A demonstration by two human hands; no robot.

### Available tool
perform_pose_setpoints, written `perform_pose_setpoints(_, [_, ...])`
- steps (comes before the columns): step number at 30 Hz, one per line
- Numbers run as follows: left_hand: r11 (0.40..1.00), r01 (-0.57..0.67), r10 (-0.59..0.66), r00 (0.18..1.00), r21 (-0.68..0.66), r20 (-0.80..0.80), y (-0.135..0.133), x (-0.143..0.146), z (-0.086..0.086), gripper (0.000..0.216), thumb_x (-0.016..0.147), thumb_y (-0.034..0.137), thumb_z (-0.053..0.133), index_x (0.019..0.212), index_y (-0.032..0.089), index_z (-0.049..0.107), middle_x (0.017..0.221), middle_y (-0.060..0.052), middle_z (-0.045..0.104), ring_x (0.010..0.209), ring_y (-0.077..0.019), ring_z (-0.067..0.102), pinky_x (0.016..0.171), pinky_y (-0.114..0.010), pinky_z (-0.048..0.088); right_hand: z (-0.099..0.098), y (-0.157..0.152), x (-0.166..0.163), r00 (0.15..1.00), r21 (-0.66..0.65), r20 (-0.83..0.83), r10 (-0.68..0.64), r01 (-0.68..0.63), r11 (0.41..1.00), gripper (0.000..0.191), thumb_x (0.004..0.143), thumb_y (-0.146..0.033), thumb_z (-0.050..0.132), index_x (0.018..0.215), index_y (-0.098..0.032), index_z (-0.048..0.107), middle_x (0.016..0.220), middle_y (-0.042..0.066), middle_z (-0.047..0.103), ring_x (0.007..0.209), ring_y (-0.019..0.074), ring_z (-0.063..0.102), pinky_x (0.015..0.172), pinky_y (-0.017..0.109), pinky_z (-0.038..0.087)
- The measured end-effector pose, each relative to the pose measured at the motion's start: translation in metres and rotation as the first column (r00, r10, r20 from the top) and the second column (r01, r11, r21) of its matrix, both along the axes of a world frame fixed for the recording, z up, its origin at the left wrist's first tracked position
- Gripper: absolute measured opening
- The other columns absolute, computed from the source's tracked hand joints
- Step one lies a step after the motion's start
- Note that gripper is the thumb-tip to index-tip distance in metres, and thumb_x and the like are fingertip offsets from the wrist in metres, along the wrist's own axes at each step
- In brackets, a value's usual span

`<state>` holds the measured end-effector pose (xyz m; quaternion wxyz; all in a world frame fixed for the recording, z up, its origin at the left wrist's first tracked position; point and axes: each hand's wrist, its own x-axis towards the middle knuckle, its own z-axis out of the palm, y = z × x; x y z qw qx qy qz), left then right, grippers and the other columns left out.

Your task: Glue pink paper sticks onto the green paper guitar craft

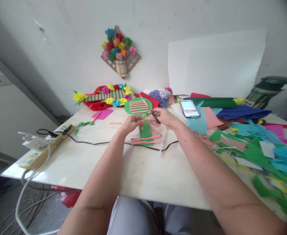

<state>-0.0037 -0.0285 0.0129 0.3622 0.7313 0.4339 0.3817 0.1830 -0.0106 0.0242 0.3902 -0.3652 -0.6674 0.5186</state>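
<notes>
A green paper cutout (138,106) shaped like a guitar lies on the white table (138,169), with pink paper strips glued across its round body and several strips (145,140) lying across its neck. My left hand (131,124) is closed, pinching a pink strip at the neck. My right hand (164,118) is closed on a thin black tool (155,117) whose white tip reaches toward the round body.
A pile of coloured paper scraps (256,143) covers the table's right side. A power strip (47,143) with a black cable (94,143) lies at left. A finished paper guitar with flowers (106,95) leans against the wall. A phone (190,109) lies right of the hands.
</notes>
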Motion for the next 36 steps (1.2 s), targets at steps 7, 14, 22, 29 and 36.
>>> perform_pose_setpoints(7, [0.999, -0.039, 0.035, 0.968, 0.011, 0.25, 0.002, 0.001, -0.002, 0.028, 0.072, 0.043, 0.061, 0.07, 0.015, 0.06, 0.053, 0.001, 0.057, 0.055, -0.0104, 0.05, 0.063, -0.026, 0.038, 0.006, -0.003, 0.004, 0.979, -0.022, 0.19, 0.068, -0.065, 0.998, 0.033, 0.069, -0.041, 0.064, 0.088, -0.015, 0.057, 0.066, 0.001, 0.061, 0.047, 0.0071, 0.05, 0.038, 0.018, 0.031])
perform_pose_setpoints(14, [0.997, -0.08, 0.072, 0.951, 0.012, 0.3, 0.001, 0.002, 0.001, 0.03, 0.072, 0.045, 0.062, 0.073, 0.016, 0.059, 0.054, 0.002, 0.054, 0.054, -0.0092, 0.049, 0.062, -0.025, 0.036, 0.002, 0.0, 0.008, 0.942, 0.0, 0.291, 0.17, -0.177, 0.984, 0.034, 0.076, -0.047, 0.056, 0.087, -0.015, 0.056, 0.073, 0.003, 0.061, 0.055, 0.0085, 0.056, 0.04, 0.015, 0.035])
perform_pose_setpoints(22, [0.993, -0.119, 0.114, 0.953, 0.001, 0.281, 0.001, 0.002, 0.0, 0.033, 0.073, 0.048, 0.06, 0.074, 0.016, 0.055, 0.054, 0.003, 0.053, 0.054, -0.0087, 0.048, 0.058, -0.024, 0.035, 0.002, -0.002, 0.007, 0.937, -0.017, 0.311, 0.161, -0.164, 0.986, 0.032, 0.074, -0.045, 0.059, 0.082, -0.014, 0.054, 0.071, 0.004, 0.06, 0.054, 0.0085, 0.055, 0.039, 0.015, 0.034])
perform_pose_setpoints(29, [0.995, -0.104, 0.101, 0.951, -0.006, 0.293, 0.001, 0.001, -0.001, 0.03, 0.073, 0.046, 0.06, 0.074, 0.017, 0.054, 0.053, 0.003, 0.052, 0.052, -0.0083, 0.046, 0.056, -0.024, 0.033, 0.005, -0.007, 0.002, 0.92, -0.021, 0.351, 0.171, -0.175, 0.984, 0.032, 0.074, -0.047, 0.057, 0.075, -0.015, 0.053, 0.061, 0.0, 0.056, 0.048, 0.008, 0.052, 0.039, 0.017, 0.034])
perform_pose_setpoints(36, [0.997, -0.074, 0.078, 0.958, -0.025, 0.276, 0.005, -0.002, -0.007, 0.029, 0.074, 0.045, 0.059, 0.078, 0.017, 0.056, 0.056, 0.002, 0.052, 0.053, -0.0083, 0.045, 0.054, -0.023, 0.033, 0.003, -0.01, -0.002, 0.923, 0.0, 0.348, 0.163, -0.173, 0.985, 0.031, 0.075, -0.046, 0.056, 0.072, -0.015, 0.052, 0.056, -0.002, 0.053, 0.04, 0.0059, 0.046, 0.037, 0.018, 0.031])
